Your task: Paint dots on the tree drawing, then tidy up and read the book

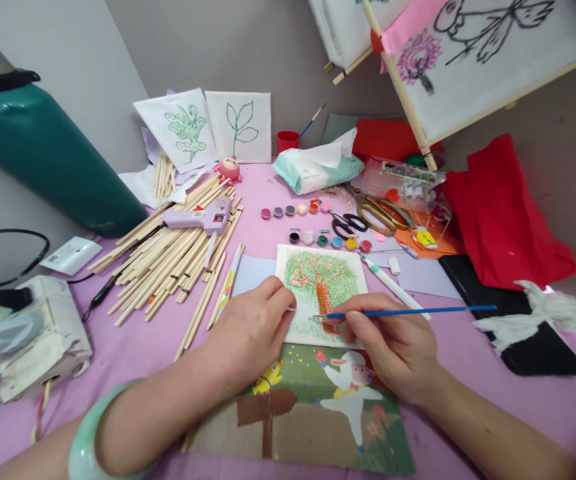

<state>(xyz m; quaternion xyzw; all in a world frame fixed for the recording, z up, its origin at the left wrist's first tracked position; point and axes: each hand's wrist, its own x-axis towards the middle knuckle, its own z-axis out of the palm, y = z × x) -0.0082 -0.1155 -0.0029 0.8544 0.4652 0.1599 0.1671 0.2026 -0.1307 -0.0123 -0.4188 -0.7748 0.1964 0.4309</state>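
Note:
My right hand (397, 347) pinches a thin blue paintbrush (418, 311), its tip on the orange trunk of a tree painted on a small white sheet (323, 277). My left hand (253, 330), wearing a pale green bangle at the wrist, rests with curled fingers on the left edge of that sheet, holding it down. The sheet lies partly on a cartoon picture board (313, 413) near the table's front edge. Two rows of small paint pots (318, 223) stand just behind the sheet.
A pile of bamboo sticks (173, 250) with a lilac glue gun (201, 217) lies at left. Scissors (363, 220), a wipes pack (315, 170), a red cup (287, 141), red paper (503, 213), a black tablet (518, 313) and a crumpled tissue (543, 313) lie behind and to the right. A power strip (38, 337) sits far left.

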